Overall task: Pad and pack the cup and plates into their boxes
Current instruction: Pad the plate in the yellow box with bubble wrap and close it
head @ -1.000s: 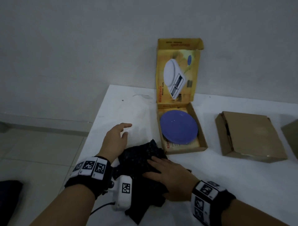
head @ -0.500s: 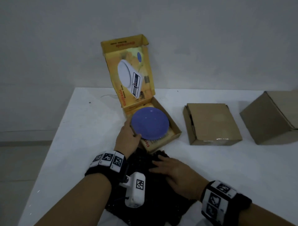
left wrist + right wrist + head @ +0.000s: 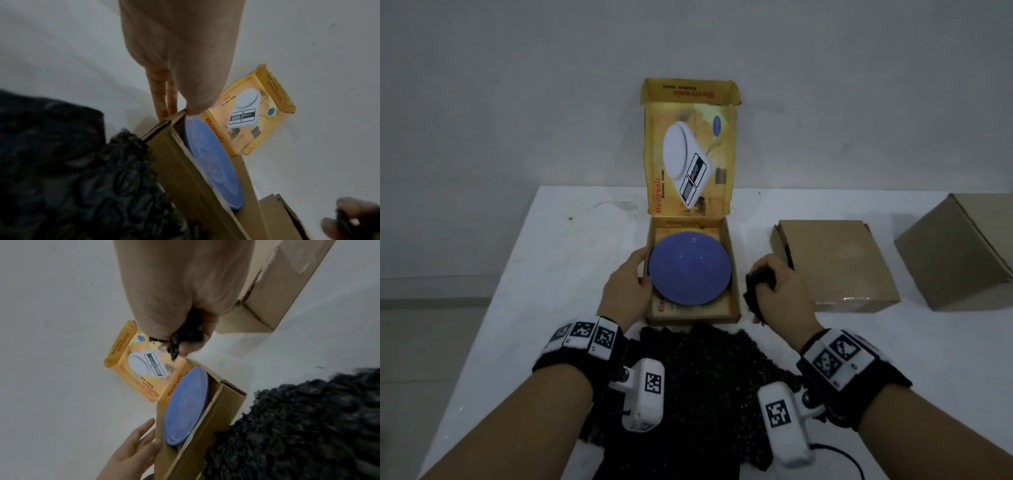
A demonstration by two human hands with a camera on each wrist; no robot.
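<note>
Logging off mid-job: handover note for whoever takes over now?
Left hand: open, fingers straight against the yellow box's left wall.
Right hand: grip on a wad of black bubble wrap, beside that box.
Done: blue plate lies in the open box, nothing over it.
Left: pad the plate, close up; more wrap lies on the table; two brown boxes at right; no cup in view.

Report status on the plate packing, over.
Left grip touching kitchen scale box wall; right grip clutching black bubble wrap. Blue plate inside, uncovered. Lid up, opening clear.
</note>
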